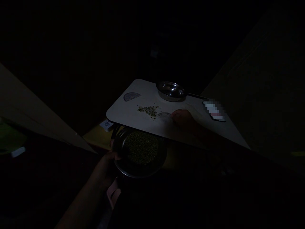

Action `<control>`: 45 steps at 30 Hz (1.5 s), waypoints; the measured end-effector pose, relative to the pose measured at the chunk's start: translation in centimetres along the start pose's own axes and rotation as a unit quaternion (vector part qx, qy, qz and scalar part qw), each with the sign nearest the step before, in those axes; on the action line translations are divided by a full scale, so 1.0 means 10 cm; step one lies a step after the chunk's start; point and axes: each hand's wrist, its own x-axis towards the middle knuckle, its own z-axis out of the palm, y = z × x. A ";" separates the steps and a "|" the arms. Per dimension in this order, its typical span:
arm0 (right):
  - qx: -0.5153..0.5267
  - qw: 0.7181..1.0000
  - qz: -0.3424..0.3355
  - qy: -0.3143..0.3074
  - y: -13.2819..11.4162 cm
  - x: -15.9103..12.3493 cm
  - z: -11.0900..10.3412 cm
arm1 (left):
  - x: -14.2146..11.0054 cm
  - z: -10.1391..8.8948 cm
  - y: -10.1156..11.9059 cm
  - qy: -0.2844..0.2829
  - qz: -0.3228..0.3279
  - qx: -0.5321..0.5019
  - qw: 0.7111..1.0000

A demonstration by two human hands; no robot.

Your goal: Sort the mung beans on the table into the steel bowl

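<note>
My left hand point(111, 159) grips the left rim of a round metal bowl point(138, 176), held just below the front edge of the white tabletop point(133, 122). Small green beans point(143, 148) cover its bottom. On the tabletop, my right hand point(182, 118) has its fingers closed at the edge of a thin, pale, rounded piece point(165, 116), its kind unclear in the dim light. Just left of that piece lies a loose scatter of greenish bean bits point(149, 111). Behind my right hand sits a shiny steel bowl point(171, 91) with no contents visible.
A purple half-round protractor shape point(132, 96) is at the table's left. A blurred-out flat object point(214, 110) lies on the right side. A small white box point(106, 124) rests on a yellowish surface point(96, 136) below. A pale panel point(35, 108) slants along the left; surroundings are very dark.
</note>
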 end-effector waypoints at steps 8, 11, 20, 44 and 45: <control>0.132 0.991 -0.002 -0.029 -0.22 -0.11 0.09 | -0.06 0.09 0.04 0.051 0.003 0.039 0.998; 0.141 0.990 0.018 -0.016 -0.22 -0.12 0.03 | -0.06 0.09 0.03 0.049 0.008 0.033 0.998; 0.135 0.988 -0.049 -0.060 -0.15 -0.22 0.02 | -0.09 0.12 0.04 0.053 0.010 0.042 0.998; 0.082 0.992 -0.089 -0.037 -0.20 -0.16 0.16 | -0.04 0.04 0.02 0.016 0.009 0.026 0.999; 0.086 0.992 -0.090 -0.035 -0.21 -0.15 0.17 | -0.05 0.06 0.03 0.026 0.005 0.025 0.999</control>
